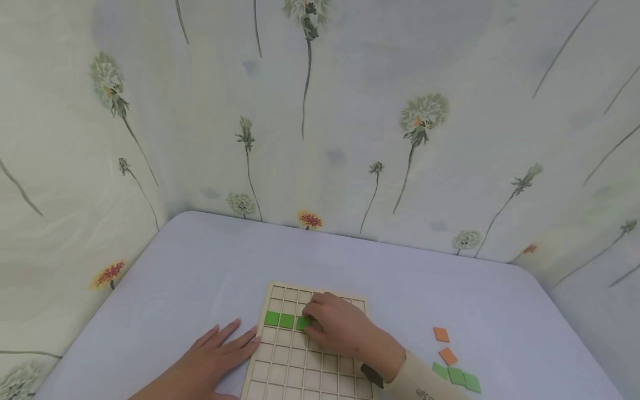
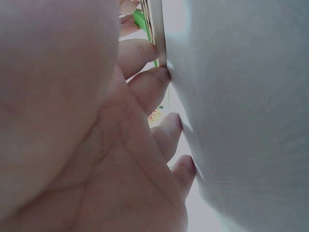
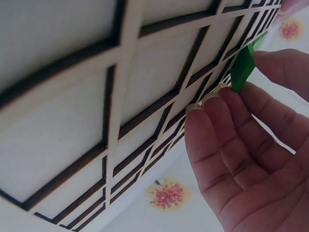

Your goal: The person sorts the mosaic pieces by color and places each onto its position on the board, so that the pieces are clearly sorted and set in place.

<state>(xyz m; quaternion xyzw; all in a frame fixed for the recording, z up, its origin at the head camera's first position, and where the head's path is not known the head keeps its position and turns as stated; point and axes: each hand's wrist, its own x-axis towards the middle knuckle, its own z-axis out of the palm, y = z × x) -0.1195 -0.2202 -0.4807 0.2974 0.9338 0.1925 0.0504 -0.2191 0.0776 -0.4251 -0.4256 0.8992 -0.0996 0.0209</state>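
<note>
A pale wooden grid board [image 1: 295,375] lies on the white surface. Two green square tiles [image 1: 287,320] sit side by side in cells of one row, at its left. My right hand [image 1: 342,328] pinches a third green tile [image 3: 243,67] between thumb and index finger, over the neighbouring cell of that row. In the right wrist view this tile stands tilted against the grid, the other fingertips close to the board. My left hand [image 1: 212,355] lies with fingers spread and nearly straight, some fingertips touching the board's left edge. The left wrist view shows its palm [image 2: 96,159].
Right of the board lie two loose orange tiles [image 1: 441,334] and several green tiles [image 1: 456,375], partly beside the right sleeve [image 1: 417,380]. A flower-patterned cloth [image 1: 345,128] rises behind the table [image 1: 210,261] and along its sides. A dark object [image 1: 372,375] shows under the right wrist.
</note>
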